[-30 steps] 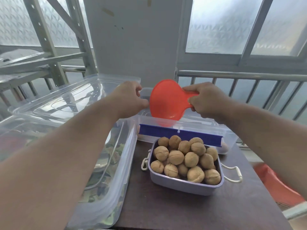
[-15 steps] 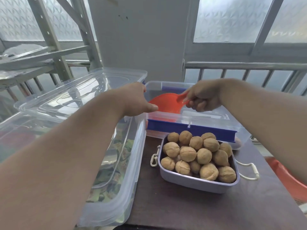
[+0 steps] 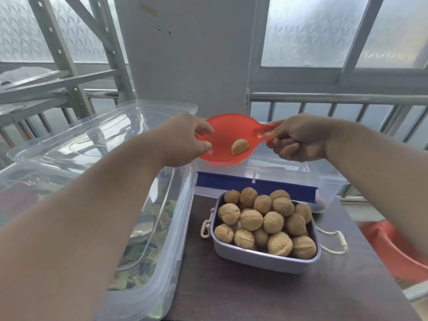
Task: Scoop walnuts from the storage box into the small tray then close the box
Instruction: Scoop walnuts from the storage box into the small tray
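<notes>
The right hand (image 3: 298, 137) grips the orange scoop (image 3: 228, 140) by its handle, the left hand (image 3: 185, 140) pinches its rim. One walnut (image 3: 240, 146) lies inside; the small tray (image 3: 266, 258) waits at 6 o'clock, below the scoop.

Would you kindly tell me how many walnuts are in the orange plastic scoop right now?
1: a single tan walnut lies in the orange plastic scoop, toward its handle. The left hand covers part of the bowl, possibly hiding more.
</notes>
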{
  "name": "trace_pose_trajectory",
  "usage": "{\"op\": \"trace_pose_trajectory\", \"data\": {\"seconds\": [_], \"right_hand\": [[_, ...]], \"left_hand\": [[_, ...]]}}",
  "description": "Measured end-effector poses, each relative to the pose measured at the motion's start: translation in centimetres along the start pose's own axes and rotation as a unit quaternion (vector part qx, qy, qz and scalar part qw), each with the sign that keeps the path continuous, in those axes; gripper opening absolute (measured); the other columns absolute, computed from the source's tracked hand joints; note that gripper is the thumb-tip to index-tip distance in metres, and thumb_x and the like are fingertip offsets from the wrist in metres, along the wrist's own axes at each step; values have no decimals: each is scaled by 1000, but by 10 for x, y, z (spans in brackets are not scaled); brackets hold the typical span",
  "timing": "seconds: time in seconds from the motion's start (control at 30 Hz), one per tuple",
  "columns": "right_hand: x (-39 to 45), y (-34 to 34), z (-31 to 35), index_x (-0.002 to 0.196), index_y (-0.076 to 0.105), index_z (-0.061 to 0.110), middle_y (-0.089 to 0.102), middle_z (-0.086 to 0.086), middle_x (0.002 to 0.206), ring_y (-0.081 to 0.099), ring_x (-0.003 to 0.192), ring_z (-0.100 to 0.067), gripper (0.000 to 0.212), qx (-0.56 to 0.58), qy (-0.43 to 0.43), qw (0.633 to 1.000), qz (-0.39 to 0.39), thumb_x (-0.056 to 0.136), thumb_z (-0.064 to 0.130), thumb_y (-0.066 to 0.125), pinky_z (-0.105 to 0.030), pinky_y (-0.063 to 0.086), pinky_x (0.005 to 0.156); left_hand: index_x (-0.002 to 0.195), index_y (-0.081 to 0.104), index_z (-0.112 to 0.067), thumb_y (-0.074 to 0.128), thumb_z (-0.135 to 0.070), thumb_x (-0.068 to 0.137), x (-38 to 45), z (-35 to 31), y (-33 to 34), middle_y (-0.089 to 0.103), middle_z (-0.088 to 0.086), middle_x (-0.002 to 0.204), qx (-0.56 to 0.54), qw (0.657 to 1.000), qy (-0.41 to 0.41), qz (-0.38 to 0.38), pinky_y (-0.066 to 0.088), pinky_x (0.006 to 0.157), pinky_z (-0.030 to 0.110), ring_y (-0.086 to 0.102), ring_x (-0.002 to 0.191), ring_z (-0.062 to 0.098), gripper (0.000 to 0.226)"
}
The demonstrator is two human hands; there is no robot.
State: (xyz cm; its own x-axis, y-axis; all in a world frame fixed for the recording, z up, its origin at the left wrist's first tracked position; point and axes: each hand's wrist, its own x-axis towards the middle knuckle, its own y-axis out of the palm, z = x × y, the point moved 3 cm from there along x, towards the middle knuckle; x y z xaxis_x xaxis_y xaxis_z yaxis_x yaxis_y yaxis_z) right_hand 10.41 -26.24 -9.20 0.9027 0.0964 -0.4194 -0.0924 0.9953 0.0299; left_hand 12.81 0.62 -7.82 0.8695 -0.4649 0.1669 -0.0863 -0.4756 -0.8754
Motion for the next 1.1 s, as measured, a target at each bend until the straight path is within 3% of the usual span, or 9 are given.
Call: {"op": "trace_pose_trajectory", "data": {"seconds": [0.13,0.27,0.37,0.53,0.7,0.83,1.0,1.1], "right_hand": [[-33,1,-1,126,62,6,46,-5,68,23,51,-6,24,0,-51,998,-28,111,5,44,-12,28,40],[-62,2,-8,124,65,7,46,-5,67,26,46,-6,24,25,-97,994,-42,109,2,47,-14,26,37],[-81,5,-16,120,70,6,49,-8,69,26,49,-8,25,23,-131,988,-73,107,0,50,-16,27,36],[-104,17,-29,126,72,12,55,-17,83,33,53,-13,33,24,-201,970,-134,104,-4,54,-20,31,36],[-119,24,-42,143,62,20,57,-11,71,39,45,-10,41,26,-220,961,-167,107,0,52,-22,36,38],[-127,30,-52,142,61,24,56,-11,69,39,42,-9,42,40,-226,957,-175,108,2,52,-22,36,38],[-127,28,-62,142,61,28,59,-14,78,43,45,-11,42,28,-239,952,-191,109,5,53,-25,41,42],[-124,23,-65,143,61,29,55,-15,76,40,48,-13,43,23,-250,947,-202,109,4,52,-26,41,42]], "left_hand": [[139,68,-35,80,-50,90,-5,-13,0,69,-16,125,-29,998,61,-8,51,103,35,64,112,4,53],[133,72,-37,83,-43,90,-7,-22,-2,71,-22,106,-63,993,102,-20,55,99,34,69,96,0,44],[129,75,-37,83,-56,84,-12,-29,-4,67,-23,103,-41,991,124,-18,52,86,22,65,97,0,49],[131,74,-32,83,-30,91,-14,-43,1,57,-32,94,31,987,157,-17,47,81,19,57,90,-6,42],[124,77,-40,76,-57,88,-22,-55,6,67,-26,97,55,980,191,22,50,83,27,60,97,-1,39],[137,67,-47,72,-64,83,-25,-61,9,71,-26,111,41,976,210,48,51,88,29,62,99,3,57],[107,80,-39,80,-46,86,-27,-68,11,73,-14,94,17,968,244,56,53,80,39,61,87,14,22],[98,79,-37,89,-37,77,-28,-66,7,67,-4,82,-49,968,239,59,51,75,46,59,79,22,24]]}}
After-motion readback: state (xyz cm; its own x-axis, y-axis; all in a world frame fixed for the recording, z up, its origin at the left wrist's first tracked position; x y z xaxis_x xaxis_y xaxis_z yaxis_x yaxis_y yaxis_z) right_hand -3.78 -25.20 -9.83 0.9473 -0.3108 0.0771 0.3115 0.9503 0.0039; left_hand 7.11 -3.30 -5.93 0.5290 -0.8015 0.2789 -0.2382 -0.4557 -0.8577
